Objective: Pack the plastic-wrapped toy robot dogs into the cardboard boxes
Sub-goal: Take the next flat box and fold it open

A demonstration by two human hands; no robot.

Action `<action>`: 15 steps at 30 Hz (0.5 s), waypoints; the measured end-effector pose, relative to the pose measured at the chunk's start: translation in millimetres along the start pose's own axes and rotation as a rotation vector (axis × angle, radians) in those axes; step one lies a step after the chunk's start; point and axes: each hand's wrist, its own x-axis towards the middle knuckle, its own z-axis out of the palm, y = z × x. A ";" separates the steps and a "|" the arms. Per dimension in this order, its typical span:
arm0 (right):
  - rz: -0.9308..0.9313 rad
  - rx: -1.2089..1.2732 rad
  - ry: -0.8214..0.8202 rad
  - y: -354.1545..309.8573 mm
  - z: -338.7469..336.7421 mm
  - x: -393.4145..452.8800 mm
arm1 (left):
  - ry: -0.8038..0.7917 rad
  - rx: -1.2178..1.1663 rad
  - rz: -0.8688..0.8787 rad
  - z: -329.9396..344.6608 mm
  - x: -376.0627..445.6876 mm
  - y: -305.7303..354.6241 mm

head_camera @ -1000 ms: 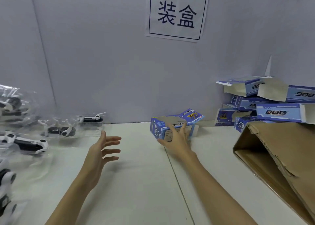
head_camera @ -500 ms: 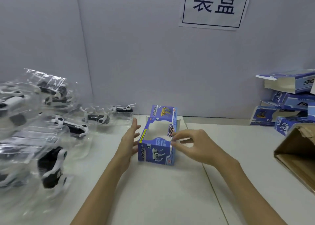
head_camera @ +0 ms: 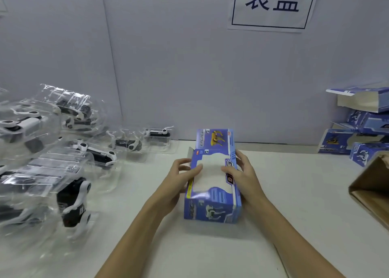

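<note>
**Inspector:** Since half a second ago the blue box [head_camera: 212,180] has come nearer the person and lies squarely between both hands, window face up on the white table [head_camera: 210,252]. Earlier only fingertips met it; now both hands are on it.

**Clerk:** State of the fingers?

**Inspector:** The left hand [head_camera: 179,185] holds the box's left side, fingers lying over the window edge. The right hand [head_camera: 244,172] clasps the right side, fingers curled over the top edge. Neither holds anything else.

**Clerk:** And the contents?

**Inspector:** Through the window only white interior shows; no toy is visible inside. The far end flap [head_camera: 214,138] stands open.

**Clerk:** The goods to be packed?

**Inspector:** The wrapped robot dogs [head_camera: 69,172] lie heaped well to the left of the box; none is in hand. Further printed boxes [head_camera: 364,126] are stacked well to the right of the box against the wall, and a brown carton [head_camera: 372,185] lies to the right, nearer the person.

**Clerk:** Progress?

**Inspector:** Judged early. No packed box can be identified in view. This one appears to be being readied; a dog must yet be inserted and the flap closed, then the rest likewise.
</note>
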 end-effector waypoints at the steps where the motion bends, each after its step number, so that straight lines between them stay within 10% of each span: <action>1: -0.035 0.013 -0.025 -2.8 1.3 -2.4 | 0.038 -0.011 0.048 2.0 -1.9 -0.4; 15: -0.227 -0.172 -0.164 -22.1 5.0 -16.4 | -0.112 -0.083 0.361 15.7 -15.0 9.3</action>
